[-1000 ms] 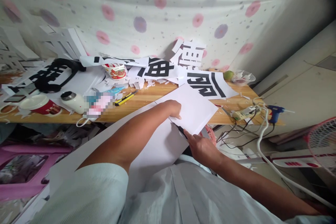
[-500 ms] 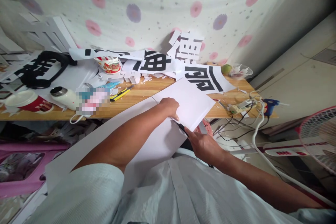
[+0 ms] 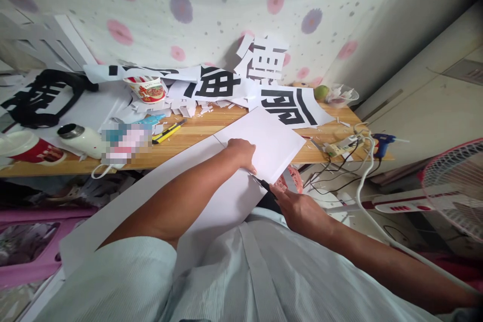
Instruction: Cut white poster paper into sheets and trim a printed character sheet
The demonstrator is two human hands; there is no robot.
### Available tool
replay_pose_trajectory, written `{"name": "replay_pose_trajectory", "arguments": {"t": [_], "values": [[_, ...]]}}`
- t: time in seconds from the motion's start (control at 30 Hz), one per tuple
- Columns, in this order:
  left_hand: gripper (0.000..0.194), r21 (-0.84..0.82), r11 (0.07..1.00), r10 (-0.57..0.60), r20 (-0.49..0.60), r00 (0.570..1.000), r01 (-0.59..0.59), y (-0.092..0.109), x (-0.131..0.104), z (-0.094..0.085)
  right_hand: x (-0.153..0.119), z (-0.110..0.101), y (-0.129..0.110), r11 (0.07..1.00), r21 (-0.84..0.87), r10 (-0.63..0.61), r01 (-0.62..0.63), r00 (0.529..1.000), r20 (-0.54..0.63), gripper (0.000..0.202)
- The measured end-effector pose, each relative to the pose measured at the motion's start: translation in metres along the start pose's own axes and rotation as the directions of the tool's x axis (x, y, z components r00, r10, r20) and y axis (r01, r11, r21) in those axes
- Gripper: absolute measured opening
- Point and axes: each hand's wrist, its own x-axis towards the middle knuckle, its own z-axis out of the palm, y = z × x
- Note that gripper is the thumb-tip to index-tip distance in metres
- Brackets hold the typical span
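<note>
A large white board (image 3: 211, 196) slants from the tabletop toward my body, with a thin dark line across it. My left hand (image 3: 241, 153) presses down on the board near that line, fingers bent and thumb pointing toward me; its fingertips are partly hidden. My right hand (image 3: 296, 204) is closed round a black-handled utility knife (image 3: 265, 184). The knife's blade end meets the board's near edge, close beside my left thumb. A yellow utility knife (image 3: 168, 132) lies on the table beyond my left forearm.
Along the wooden table (image 3: 199, 128) are paper sheets with black characters (image 3: 289, 105), a noodle cup (image 3: 147, 89), a flask (image 3: 81, 140) and white scraps. At right are a power strip (image 3: 341, 147), a blue glue gun (image 3: 383, 145), cables and a fan (image 3: 456, 186). A pink stool (image 3: 71, 236) stands lower left.
The view has shifted a little, so the table things sit further left. The knife and my right hand have moved slightly away from my left hand; both hands keep their hold.
</note>
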Motion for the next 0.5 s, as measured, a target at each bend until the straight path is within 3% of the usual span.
{"name": "replay_pose_trajectory", "arguments": {"t": [0.17, 0.5], "values": [[0.102, 0.002, 1.000, -0.003, 0.008, 1.000, 0.003, 0.001, 0.001, 0.000, -0.009, -0.009, 0.005, 0.999, 0.036, -0.041, 0.039, 0.997, 0.065, 0.065], [0.101, -0.011, 1.000, 0.005, -0.007, 1.000, -0.005, 0.000, 0.000, -0.001, -0.031, -0.007, 0.015, 0.993, 0.039, -0.116, 0.115, 0.993, 0.034, 0.064]]}}
